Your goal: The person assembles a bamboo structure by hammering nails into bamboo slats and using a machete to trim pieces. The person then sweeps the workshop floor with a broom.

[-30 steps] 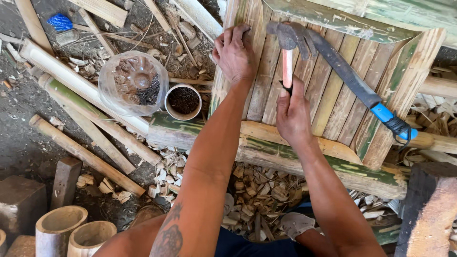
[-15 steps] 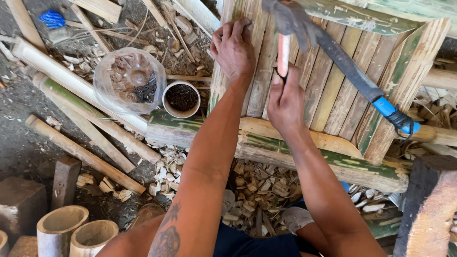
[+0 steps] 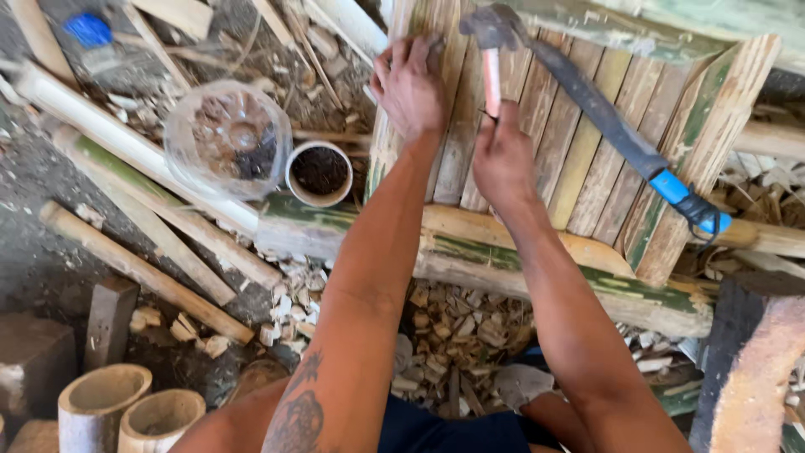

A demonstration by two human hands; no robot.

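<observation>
Your right hand [image 3: 503, 159] has its fingers wrapped tight round the pale pink handle of a hammer [image 3: 491, 50], whose dark metal head sits just above your knuckles, over the top edge of the slats. Your left hand [image 3: 411, 84] lies just to the left of it, fingers curled narrow with their tips pressed down on the bamboo slat panel [image 3: 579, 159]; whether they pinch anything small there, you cannot tell.

Just right of your right hand, a long dark blade with a blue grip [image 3: 671, 189] lies slantwise across the slats, its grip towards the panel's lower right corner. Below both wrists runs the green and yellow bamboo pole [image 3: 537, 260] that frames the panel.

Left of your left hand stand a short bamboo cup [image 3: 319, 172] of dark stuff and, touching it, a clear plastic container [image 3: 226, 138]. Wood chips [image 3: 461, 327] cover the ground beneath your forearms.
</observation>
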